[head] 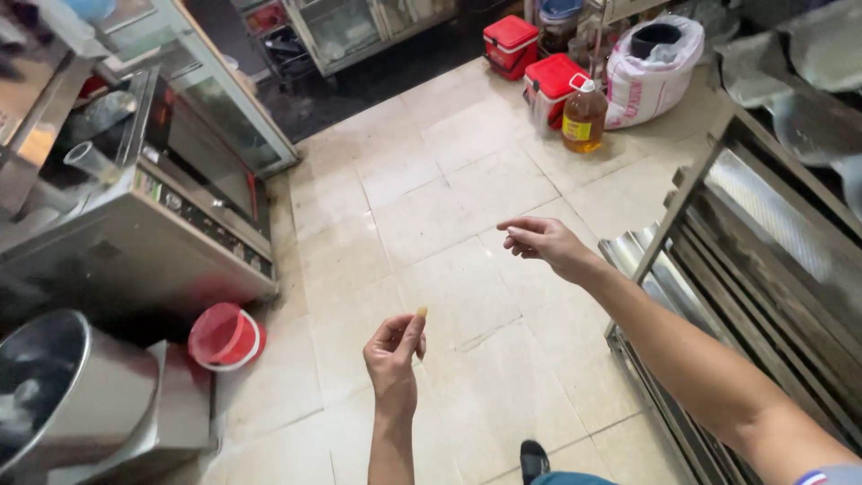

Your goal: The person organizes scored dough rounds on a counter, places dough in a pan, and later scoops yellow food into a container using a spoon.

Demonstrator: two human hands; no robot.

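head view: your left hand (392, 352) pinches a small yellowish morsel (421, 312) at thumb and fingertip, held in mid-air over the tiled floor (431, 207), carried by nothing. your right hand (541, 242) reaches forward, fingers loosely spread, holding nothing visible. the pinch looks slight; likely the morsel slips and falls to the floor, near the red bucket (224, 337) beside the steel mixing bowl (63, 386).
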